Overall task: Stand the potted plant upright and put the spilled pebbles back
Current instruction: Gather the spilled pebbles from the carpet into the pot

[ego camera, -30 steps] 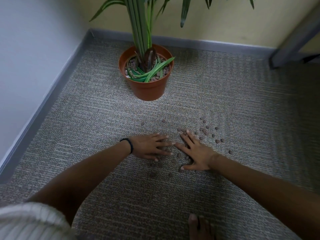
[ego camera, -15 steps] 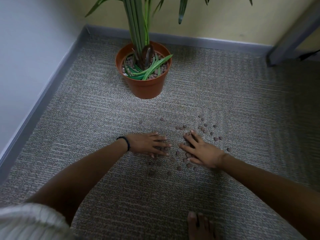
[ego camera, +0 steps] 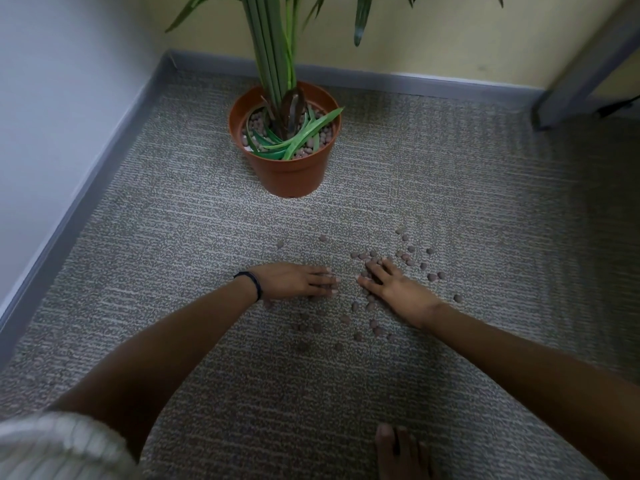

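Pebbles lie scattered on the carpet in front of the orange pot, which already stands upright near the far corner of the floor, by the baseboard, with more pebbles around the plant inside it. Most of the spill sits between and just beyond the two hands; a few strays lie off to the right.

Both hands rest palm down on the carpet. The left hand, with a dark band at the wrist, has its fingers extended and close together, pointing right. The right hand has its fingers spread and angled toward the far left, lying over several pebbles. Neither grip is closed on anything: both are flat and apart.

Gathering looks like the step in hand. It would go best by sweeping both hands inward, edges down, to herd the pebbles into one heap before cupping them, since the carpet's texture may snag single pieces. The outlying pebbles on the right will need a separate pass.
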